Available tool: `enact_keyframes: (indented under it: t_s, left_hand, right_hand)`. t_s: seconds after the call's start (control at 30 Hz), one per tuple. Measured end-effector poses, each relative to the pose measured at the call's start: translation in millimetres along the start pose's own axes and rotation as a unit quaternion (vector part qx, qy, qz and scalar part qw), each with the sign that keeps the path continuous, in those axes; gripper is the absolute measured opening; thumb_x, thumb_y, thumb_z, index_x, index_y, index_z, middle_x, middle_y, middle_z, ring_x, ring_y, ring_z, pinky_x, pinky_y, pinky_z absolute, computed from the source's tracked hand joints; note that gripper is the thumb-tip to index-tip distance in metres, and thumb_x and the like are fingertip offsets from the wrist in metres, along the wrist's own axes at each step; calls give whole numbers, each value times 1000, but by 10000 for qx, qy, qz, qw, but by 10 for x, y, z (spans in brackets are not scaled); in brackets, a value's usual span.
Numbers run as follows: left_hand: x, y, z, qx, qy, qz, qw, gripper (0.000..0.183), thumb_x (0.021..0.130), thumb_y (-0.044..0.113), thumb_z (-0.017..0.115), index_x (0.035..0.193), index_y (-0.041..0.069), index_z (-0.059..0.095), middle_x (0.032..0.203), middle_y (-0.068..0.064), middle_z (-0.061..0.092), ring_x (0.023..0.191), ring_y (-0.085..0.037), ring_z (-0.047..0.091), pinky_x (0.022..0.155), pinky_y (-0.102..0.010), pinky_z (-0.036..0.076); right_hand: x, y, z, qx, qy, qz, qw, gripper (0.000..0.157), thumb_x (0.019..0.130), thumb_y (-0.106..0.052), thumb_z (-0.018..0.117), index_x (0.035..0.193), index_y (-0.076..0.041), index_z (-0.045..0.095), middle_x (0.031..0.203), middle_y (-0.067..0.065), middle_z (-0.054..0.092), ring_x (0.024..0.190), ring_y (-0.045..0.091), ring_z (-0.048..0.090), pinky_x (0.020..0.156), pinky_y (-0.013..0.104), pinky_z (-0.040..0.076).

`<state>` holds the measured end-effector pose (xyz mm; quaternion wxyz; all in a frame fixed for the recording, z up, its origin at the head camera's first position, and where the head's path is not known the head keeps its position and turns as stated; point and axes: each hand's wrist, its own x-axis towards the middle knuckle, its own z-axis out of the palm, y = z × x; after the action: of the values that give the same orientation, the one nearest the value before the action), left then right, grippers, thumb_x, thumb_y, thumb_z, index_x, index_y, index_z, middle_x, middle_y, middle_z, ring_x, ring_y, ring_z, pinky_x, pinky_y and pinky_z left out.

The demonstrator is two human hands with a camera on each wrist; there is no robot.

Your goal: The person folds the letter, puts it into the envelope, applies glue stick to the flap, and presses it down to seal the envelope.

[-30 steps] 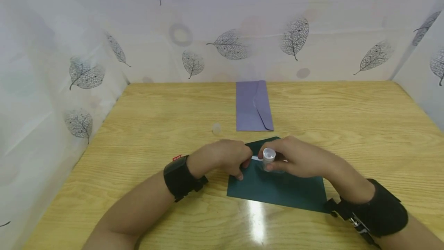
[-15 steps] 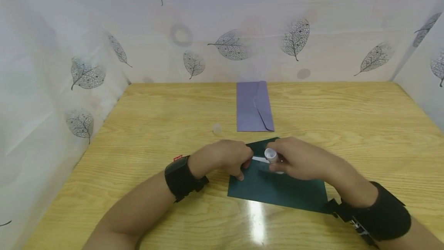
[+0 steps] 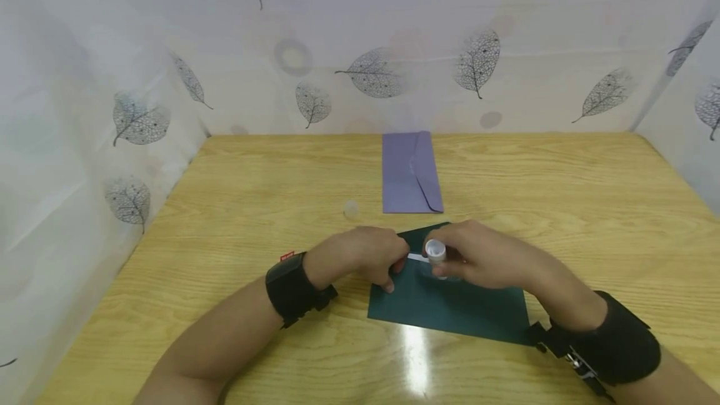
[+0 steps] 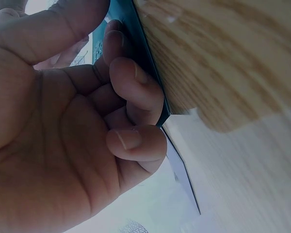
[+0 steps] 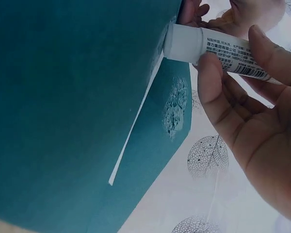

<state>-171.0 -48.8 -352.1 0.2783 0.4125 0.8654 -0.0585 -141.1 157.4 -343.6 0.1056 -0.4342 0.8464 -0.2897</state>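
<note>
A dark green envelope [image 3: 444,308] lies on the table with its flap folded out on the far side. My right hand [image 3: 486,255] grips a white glue stick [image 5: 228,51], its end down against the envelope close to the flap fold. Whitish glue smears [image 5: 174,109] mark the flap, and a narrow white strip [image 3: 417,257] shows along the fold. My left hand [image 3: 371,255] rests on the envelope's left part, thumb and fingertips against the paper. In the left wrist view its fingers [image 4: 136,92] bend loosely at the envelope's edge.
A purple envelope [image 3: 402,174] lies behind the green one. To its left sits a small translucent round piece [image 3: 351,209]. A leaf-patterned white curtain [image 3: 371,30] stands behind the wooden table [image 3: 270,192].
My right hand slid the glue stick a little to the right along the fold and then back left, its tilt changing. The left hand and envelopes stayed in place.
</note>
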Motion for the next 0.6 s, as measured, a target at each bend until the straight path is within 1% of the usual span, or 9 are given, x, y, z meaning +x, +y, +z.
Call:
enact_keyframes:
  t_s: [0.1, 0.27, 0.37, 0.6]
  left_hand:
    - [-4, 0, -2, 37, 22, 18, 10000, 31, 72, 39, 76, 83, 21, 52, 79, 8, 54, 72, -9, 52, 60, -25, 44]
    - [-11, 2, -6, 26, 33, 33, 10000, 31, 72, 38, 76, 83, 21, 52, 79, 8, 54, 72, -9, 52, 60, -25, 44]
    - [-12, 3, -4, -6, 35, 47, 10000, 31, 72, 38, 76, 83, 21, 52, 79, 8, 55, 72, -9, 52, 60, -25, 44]
    - [-19, 6, -4, -44, 42, 48, 10000, 31, 72, 37, 76, 83, 21, 52, 78, 8, 55, 71, -9, 52, 60, -24, 44]
  right_hand:
    - [7, 13, 12, 63, 20, -200, 9998, 11, 85, -17, 64, 91, -24, 57, 77, -13, 53, 63, 5, 51, 56, 25, 46]
    - [9, 16, 22, 192, -59, -188, 9996, 19, 87, -16, 63, 105, -17, 60, 92, -9, 61, 75, 3, 55, 63, 25, 50]
    - [11, 9, 23, 279, -90, -141, 9995, 21, 87, -16, 62, 107, -15, 60, 96, -6, 63, 78, 3, 56, 65, 26, 50]
    - [21, 10, 33, 485, -131, -191, 9986, 21, 87, -16, 62, 108, -14, 60, 97, -5, 63, 82, 4, 57, 68, 26, 51]
